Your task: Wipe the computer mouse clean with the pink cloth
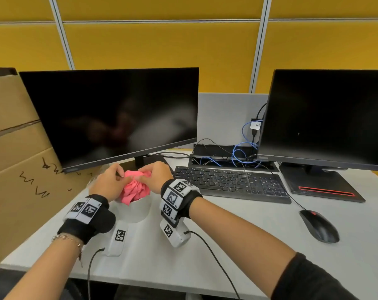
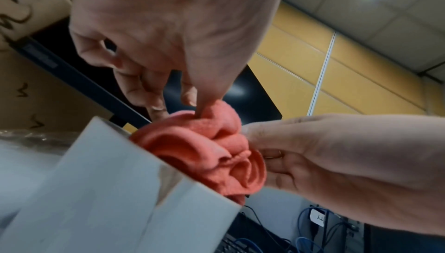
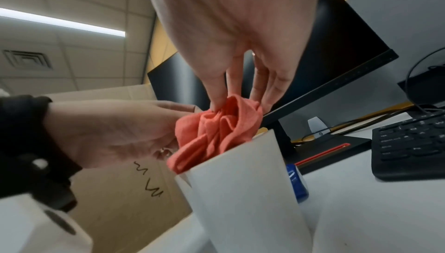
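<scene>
At ten o'clock on the table [image 1: 205, 245], both hands, left [image 1: 109, 182] and right [image 1: 156, 176], pinch the cloth [image 1: 135, 189], drawing it from the cup [image 1: 134, 211]; next it must travel to the mouse [image 1: 319, 226] at four o'clock.

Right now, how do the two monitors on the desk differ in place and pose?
The left monitor stands directly behind the hands and the pink cloth, and it looks tilted, its lower edge sloping. The right monitor stands beyond the keyboard, behind the mouse, and is cut off by the picture's edge. Cables hang beside the right monitor only. Both screens are dark and black-framed.
</scene>
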Motion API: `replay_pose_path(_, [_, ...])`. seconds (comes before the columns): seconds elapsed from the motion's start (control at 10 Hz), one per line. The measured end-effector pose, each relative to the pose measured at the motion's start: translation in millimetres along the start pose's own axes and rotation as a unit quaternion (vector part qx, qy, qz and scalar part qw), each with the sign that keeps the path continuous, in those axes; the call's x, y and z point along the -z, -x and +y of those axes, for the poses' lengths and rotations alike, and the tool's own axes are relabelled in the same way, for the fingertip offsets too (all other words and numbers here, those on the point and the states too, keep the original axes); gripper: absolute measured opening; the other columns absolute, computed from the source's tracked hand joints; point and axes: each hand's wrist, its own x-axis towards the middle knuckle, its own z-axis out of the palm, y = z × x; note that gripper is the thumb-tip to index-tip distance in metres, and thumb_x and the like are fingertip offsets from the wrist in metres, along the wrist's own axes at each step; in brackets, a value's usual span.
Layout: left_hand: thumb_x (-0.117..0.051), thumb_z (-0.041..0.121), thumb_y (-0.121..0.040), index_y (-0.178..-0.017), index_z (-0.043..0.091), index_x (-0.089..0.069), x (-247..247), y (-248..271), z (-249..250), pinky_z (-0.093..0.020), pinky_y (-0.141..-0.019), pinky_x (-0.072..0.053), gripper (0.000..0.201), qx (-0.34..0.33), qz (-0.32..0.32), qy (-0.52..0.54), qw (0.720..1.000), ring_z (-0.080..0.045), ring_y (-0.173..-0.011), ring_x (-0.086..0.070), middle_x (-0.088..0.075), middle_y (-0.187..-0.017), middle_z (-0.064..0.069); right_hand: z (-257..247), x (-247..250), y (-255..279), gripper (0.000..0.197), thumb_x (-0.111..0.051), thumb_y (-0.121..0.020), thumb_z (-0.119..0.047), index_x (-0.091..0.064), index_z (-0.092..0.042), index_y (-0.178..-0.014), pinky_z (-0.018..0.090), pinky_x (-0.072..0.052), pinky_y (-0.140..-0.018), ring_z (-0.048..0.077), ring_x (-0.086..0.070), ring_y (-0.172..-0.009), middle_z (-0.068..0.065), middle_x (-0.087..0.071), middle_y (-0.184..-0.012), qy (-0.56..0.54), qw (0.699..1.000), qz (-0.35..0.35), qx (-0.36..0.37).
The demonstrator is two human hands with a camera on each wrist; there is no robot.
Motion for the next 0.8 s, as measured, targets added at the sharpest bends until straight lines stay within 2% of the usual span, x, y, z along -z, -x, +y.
replay_pose_path(0.1, [-0.061,0.032,-0.089,-0.085,0.016,-0.052,0.9,-2.5,-3.6,-0.026,-0.054,-0.038,0.019,0.015,0.009,-0.073,0.997,-0.021,-0.067,-0.059,-0.067,-0.082,-0.006,3.3,-8.2,-3.6,0.023,-0.068,-0.089,-0.024,-0.071,-0.012,-0.107,0.039,-0.046,-0.1,0.028,-0.058,-0.114,0.009,-0.07,-0.111,0.013,1.0,-0.011,-0.011])
replay_pose_path(0.2, [-0.062,0.029,-0.085,-0.08,0.021,-0.059,-7.6,-6.1,-9.4,-0.029,-0.066,-0.05,0.009,0.018,-0.022,-0.132,0.991,-0.02,-0.073,-0.06,-0.066,-0.086,-0.006,6.8,-12.2,-0.8,0.024,-0.06,-0.093,-0.026,-0.066,-0.014,-0.113,0.042,-0.042,-0.104,0.029,-0.051,-0.12,0.011,-0.061,-0.123,0.052,0.998,-0.013,-0.014])
replay_pose_path(0.3, [-0.067,0.029,-0.084,-0.074,0.024,-0.064,-16.7,-7.5,-13.6,-0.036,-0.081,-0.055,0.012,0.003,-0.047,-0.161,0.986,-0.021,-0.08,-0.061,-0.064,-0.09,-0.005,12.8,-5.5,1.8,0.027,-0.058,-0.094,-0.026,-0.065,-0.017,-0.118,0.044,-0.038,-0.107,0.031,-0.039,-0.128,0.014,-0.049,-0.131,0.083,0.996,-0.021,-0.03])
replay_pose_path(0.4, [-0.073,0.027,-0.083,-0.077,0.023,-0.074,-17.1,-7.1,-14.0,-0.038,-0.09,-0.051,0.007,0.001,-0.077,-0.138,0.987,-0.022,-0.085,-0.061,-0.068,-0.092,-0.003,24.2,5.3,3.1,0.025,-0.059,-0.093,-0.027,-0.067,-0.018,-0.116,0.042,-0.04,-0.106,0.032,-0.041,-0.128,0.015,-0.049,-0.131,0.081,0.995,-0.026,-0.047])
replay_pose_path(0.5, [-0.07,0.022,-0.086,-0.094,0.021,-0.077,-13.7,-5.2,-14.0,-0.036,-0.1,-0.046,0.011,-0.013,-0.109,-0.151,0.982,-0.024,-0.096,-0.06,-0.068,-0.103,-0.003,29.1,16.4,9.6,0.022,-0.059,-0.094,-0.026,-0.069,-0.017,-0.111,0.041,-0.044,-0.104,0.031,-0.046,-0.125,0.015,-0.052,-0.128,0.08,0.995,-0.02,-0.055])
replay_pose_path(0.6, [-0.065,0.024,-0.09,-0.105,0.021,-0.074,-9.2,-0.9,-8.7,-0.035,-0.105,-0.042,0.018,-0.029,-0.14,-0.191,0.971,-0.027,-0.106,-0.058,-0.064,-0.116,-0.005,36.0,27.6,16.4,0.021,-0.061,-0.093,-0.026,-0.07,-0.016,-0.109,0.041,-0.045,-0.103,0.031,-0.053,-0.12,0.014,-0.055,-0.126,0.077,0.995,-0.023,-0.063])
replay_pose_path(0.7, [-0.051,0.024,-0.097,-0.122,0.018,-0.066,4.8,4.4,3.8,-0.029,-0.103,-0.038,0.029,-0.038,-0.199,-0.248,0.948,-0.025,-0.116,-0.055,-0.059,-0.128,-0.005,34.8,46.8,30.1,0.025,-0.062,-0.093,-0.026,-0.068,-0.012,-0.112,0.038,-0.048,-0.1,0.028,-0.06,-0.114,0.012,-0.063,-0.121,0.075,0.994,-0.046,-0.07])
replay_pose_path(0.8, [-0.043,0.027,-0.1,-0.136,0.018,-0.053,19.8,5.1,22.2,-0.03,-0.108,-0.032,0.039,-0.041,-0.234,-0.238,0.942,-0.024,-0.128,-0.047,-0.049,-0.143,-0.004,27.9,73.0,37.7,0.031,-0.061,-0.094,-0.026,-0.065,-0.01,-0.12,0.029,-0.046,-0.094,0.024,-0.058,-0.114,0.01,-0.063,-0.125,0.092,0.993,-0.051,-0.063])
